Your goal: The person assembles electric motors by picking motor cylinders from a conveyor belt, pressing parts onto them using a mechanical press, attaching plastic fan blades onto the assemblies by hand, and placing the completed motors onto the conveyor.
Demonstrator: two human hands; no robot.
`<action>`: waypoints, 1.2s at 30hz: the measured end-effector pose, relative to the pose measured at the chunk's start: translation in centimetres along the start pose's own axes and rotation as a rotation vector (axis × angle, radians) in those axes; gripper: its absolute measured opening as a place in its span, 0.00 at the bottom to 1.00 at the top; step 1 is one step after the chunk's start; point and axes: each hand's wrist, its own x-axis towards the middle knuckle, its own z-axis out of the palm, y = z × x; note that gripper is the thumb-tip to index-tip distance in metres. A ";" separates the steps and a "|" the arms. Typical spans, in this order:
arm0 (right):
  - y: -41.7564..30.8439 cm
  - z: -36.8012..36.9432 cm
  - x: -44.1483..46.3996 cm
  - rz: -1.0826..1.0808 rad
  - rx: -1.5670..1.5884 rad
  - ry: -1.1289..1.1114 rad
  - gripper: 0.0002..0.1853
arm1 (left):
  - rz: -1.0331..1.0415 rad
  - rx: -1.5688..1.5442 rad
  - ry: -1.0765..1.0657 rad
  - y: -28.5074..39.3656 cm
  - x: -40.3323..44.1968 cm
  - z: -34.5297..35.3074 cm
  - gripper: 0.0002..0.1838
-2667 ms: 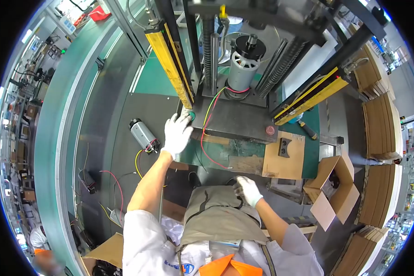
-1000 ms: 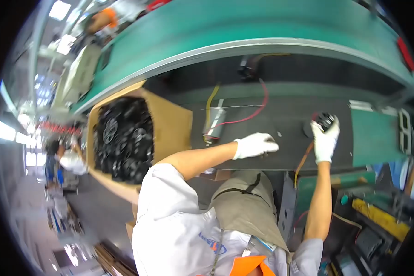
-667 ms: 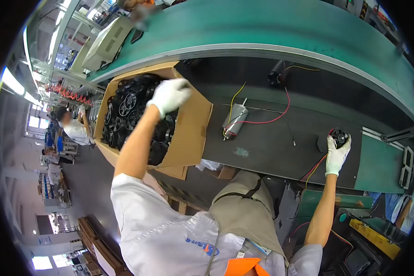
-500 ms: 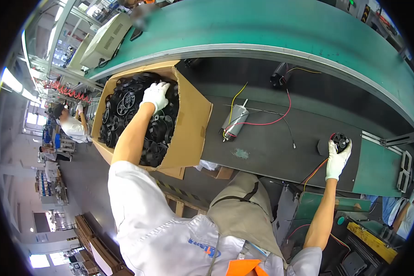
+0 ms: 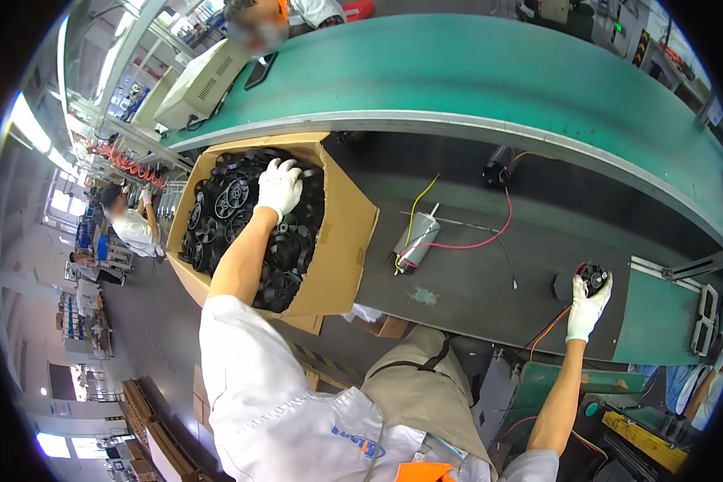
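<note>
My left hand [image 5: 279,189], in a white glove, reaches into the cardboard box [image 5: 347,241] and rests among the black plastic parts [image 5: 277,261]. Its fingers are bent over the pile; whether they grip a part cannot be made out. At the right, my gloved right hand [image 5: 588,308] is closed round the end of a motor [image 5: 593,277] that lies on the dark bench with red and yellow wires trailing from it. Between the hands a silver motor [image 5: 417,243] lies on the bench with a yellow and a red wire.
Behind the bench runs a green conveyor [image 5: 458,72] with a metal edge. A phone [image 5: 260,71] and a beige device [image 5: 203,84] are at its left. Another dark motor [image 5: 498,163] lies under the edge. A person [image 5: 132,221] stands far left; press parts [image 5: 643,442] are lower right.
The view has turned from the press to the bench and box. My left hand has moved into the box and shifted slightly within it. My right hand has stayed on the motor lately.
</note>
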 end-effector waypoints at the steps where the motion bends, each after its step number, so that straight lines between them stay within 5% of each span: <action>1: 0.1 0.1 0.0 0.022 0.029 -0.008 0.48 | -0.011 0.004 0.003 0.3 0.1 -2.4 0.14; 6: -0.9 -0.7 0.1 0.034 -0.031 -0.030 0.49 | -0.174 -0.482 0.134 1.6 1.4 -10.3 0.20; 8: -0.8 -0.8 0.0 0.020 -0.028 -0.022 0.49 | -0.189 -0.894 0.020 6.7 2.5 -16.3 0.21; 10: -1.2 -0.8 -0.1 0.038 0.007 -0.030 0.50 | 0.053 -0.923 -0.113 11.6 3.9 -18.8 0.22; 12: -2.2 -1.4 -0.3 0.053 -0.027 -0.045 0.51 | 0.360 -1.184 -0.199 15.9 5.5 -16.3 0.21; 15: -2.3 -1.7 0.0 0.040 0.220 -0.092 0.50 | 0.107 -1.608 -0.558 25.6 6.6 -13.2 0.17; 16: -3.4 -1.9 0.0 0.069 0.370 -0.123 0.50 | 0.196 -1.592 -0.514 28.6 6.7 -12.7 0.21; 18: -4.4 -3.2 0.2 -0.003 0.111 -0.052 0.48 | 0.198 -1.838 -0.611 35.5 5.7 -14.3 0.28; 20: -3.6 -3.7 -0.4 -0.298 -0.311 0.196 0.46 | 0.217 -1.923 -0.764 41.5 4.8 -11.2 0.34; 22: -4.0 -4.9 -2.0 -0.233 -0.313 0.180 0.40 | 0.234 -1.938 -0.913 46.2 2.5 -11.8 0.34; 24: -6.7 -6.9 -4.6 0.250 0.125 -0.236 0.31 | 0.325 -1.929 -1.061 49.1 0.4 -12.3 0.33; 25: -3.9 -5.0 -6.0 0.106 0.181 -0.127 0.24 | 0.331 -1.943 -1.095 50.4 -0.2 -12.6 0.32; 27: -3.8 -5.1 -5.7 0.401 0.429 -0.191 0.19 | 0.343 -1.997 -1.191 52.4 -0.1 -11.7 0.32; 29: -6.5 -6.9 -3.3 0.524 0.488 -0.156 0.17 | 0.366 -2.055 -1.071 54.6 1.0 -12.0 0.31; 30: -4.8 -6.2 -2.3 0.373 0.425 -0.070 0.15 | 0.377 -2.111 -0.938 55.9 1.7 -12.2 0.31; 32: -5.2 -6.8 0.8 0.390 0.311 -0.056 0.15 | 0.381 -1.944 -0.505 58.4 3.6 -12.8 0.27; 36: -3.5 -4.9 3.8 0.295 0.161 0.032 0.16 | 0.285 -1.896 -0.461 62.1 6.4 -11.8 0.23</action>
